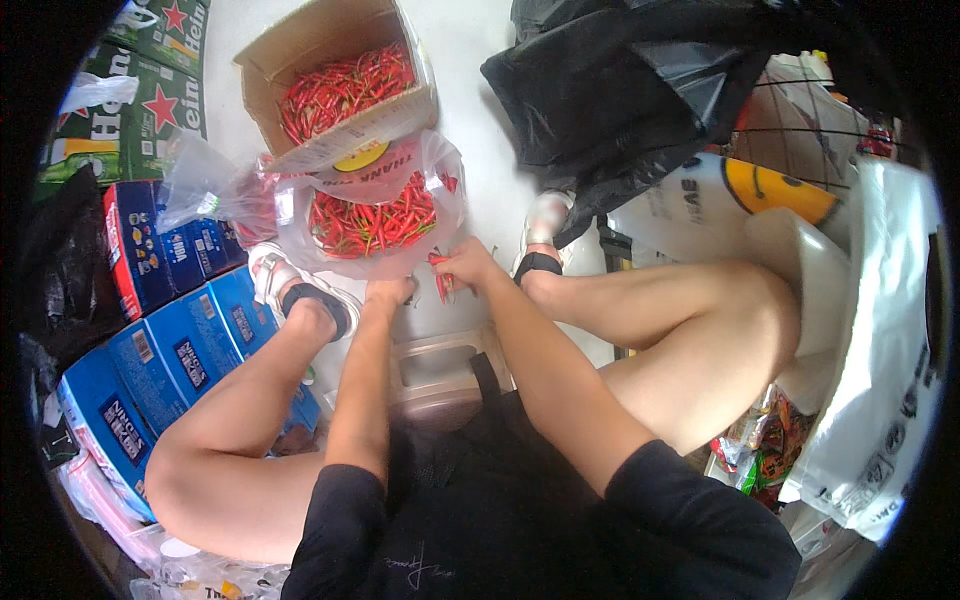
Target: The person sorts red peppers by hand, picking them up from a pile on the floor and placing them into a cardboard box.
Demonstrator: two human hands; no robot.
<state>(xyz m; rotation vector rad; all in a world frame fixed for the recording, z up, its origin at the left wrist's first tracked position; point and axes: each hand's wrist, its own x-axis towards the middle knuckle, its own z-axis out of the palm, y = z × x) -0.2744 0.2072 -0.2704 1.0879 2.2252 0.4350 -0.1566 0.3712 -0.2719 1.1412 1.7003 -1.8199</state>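
My right hand point(469, 267) pinches a few red chili peppers point(444, 279) just to the right of a translucent plastic bag. That open bag point(448, 217) holds many red chilies point(375, 225) with green stems and stands on the white floor between my feet. My left hand point(391, 289) is at the bag's near edge with its fingers curled; whether anything is in them cannot be made out. Behind the bag, an open cardboard box point(300, 49) tilts toward me, with a heap of red chilies point(349, 90) inside.
Blue cartons point(169, 367) and green beer cartons point(161, 97) line the left side. A knotted clear bag point(206, 187) rests beside the chilies. Black plastic bags point(592, 97) hang at upper right, near a wire rack point(787, 131). A plastic stool point(435, 367) is below my hands.
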